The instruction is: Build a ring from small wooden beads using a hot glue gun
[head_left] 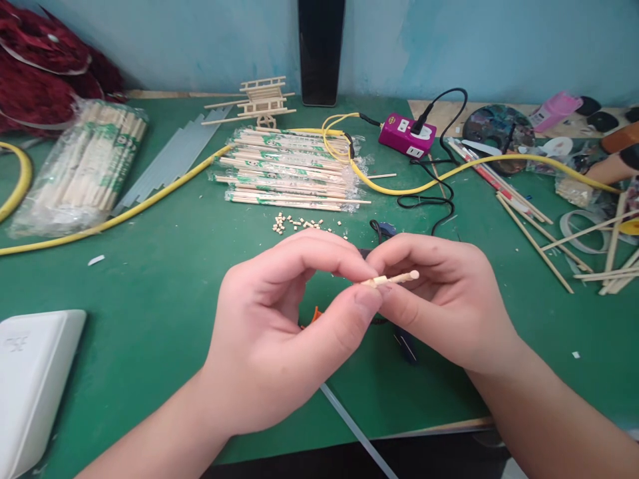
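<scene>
Both hands meet above the green cutting mat (150, 313). My left hand (269, 326) and my right hand (439, 299) pinch a short wooden stick (394, 279) between their fingertips. Its rounded end points right, and a small pale wooden piece sits on it near my fingers. Just beyond my hands lie several tiny wood pieces (294, 223). Behind those is a pile of paper-wrapped wooden chopsticks (289, 169). Below my hands, a dark blue object (405, 344) and an orange bit (315, 315) are partly hidden.
A yellow cable (150, 194) crosses the mat near a magenta power strip (407, 136). A bagged chopstick bundle (80, 166), a small wooden cart model (262, 103), and loose sticks (544, 233) surround my hands. A white box (34, 379) sits front left.
</scene>
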Available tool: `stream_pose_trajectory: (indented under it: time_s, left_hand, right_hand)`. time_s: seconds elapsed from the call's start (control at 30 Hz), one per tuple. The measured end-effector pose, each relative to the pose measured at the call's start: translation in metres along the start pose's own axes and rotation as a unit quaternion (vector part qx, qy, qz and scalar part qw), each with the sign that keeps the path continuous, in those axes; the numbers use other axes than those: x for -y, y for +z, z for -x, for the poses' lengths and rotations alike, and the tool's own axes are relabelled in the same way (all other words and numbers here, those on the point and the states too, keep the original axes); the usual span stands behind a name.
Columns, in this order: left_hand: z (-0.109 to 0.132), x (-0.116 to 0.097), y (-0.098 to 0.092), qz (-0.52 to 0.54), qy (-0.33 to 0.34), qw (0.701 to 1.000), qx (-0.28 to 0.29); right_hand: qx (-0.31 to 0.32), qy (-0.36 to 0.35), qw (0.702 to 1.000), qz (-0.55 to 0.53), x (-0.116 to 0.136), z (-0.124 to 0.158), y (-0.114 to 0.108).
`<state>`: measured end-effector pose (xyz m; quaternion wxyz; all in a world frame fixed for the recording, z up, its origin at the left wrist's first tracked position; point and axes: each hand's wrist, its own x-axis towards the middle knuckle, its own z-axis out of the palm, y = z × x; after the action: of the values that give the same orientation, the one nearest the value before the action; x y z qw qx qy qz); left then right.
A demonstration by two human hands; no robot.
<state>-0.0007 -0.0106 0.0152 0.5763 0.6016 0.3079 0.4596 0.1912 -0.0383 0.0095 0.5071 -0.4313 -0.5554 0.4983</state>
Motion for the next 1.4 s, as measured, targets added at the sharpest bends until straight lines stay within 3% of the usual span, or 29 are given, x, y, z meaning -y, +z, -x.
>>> stream_pose_trajectory:
  time_s: [0.1, 1.07, 1.23, 1.3, 1.4]
  left_hand:
    - [0.0001, 0.0001, -0.0009, 0.004, 0.002, 1.000, 0.004]
    - [0.0054, -0.0004, -0.0024, -0.052, 0.019, 0.998, 0.011]
    - [0.0063, 0.0026, -0.0021, -0.072, 0.035, 0.997, -0.015]
    - [0.0059, 0.0041, -0.0025, -0.072, 0.038, 0.997, -0.017]
    - [0.0056, 0.0048, -0.0042, -0.066, 0.031, 0.997, -0.008]
  right_hand:
    - [-0.004, 0.022, 1.000, -0.021, 0.0018, -0.0016, -0.0011]
    - [-0.041, -0.030, 0.998, 0.035, -0.0035, -0.0008, -0.0007]
    - [-0.099, -0.099, 0.987, 0.078, -0.0073, 0.0033, -0.0009]
    - [-0.140, -0.150, 0.971, 0.122, -0.0067, 0.0046, -0.0009]
    - [-0.154, -0.208, 0.945, 0.199, -0.0045, 0.0055, -0.0018]
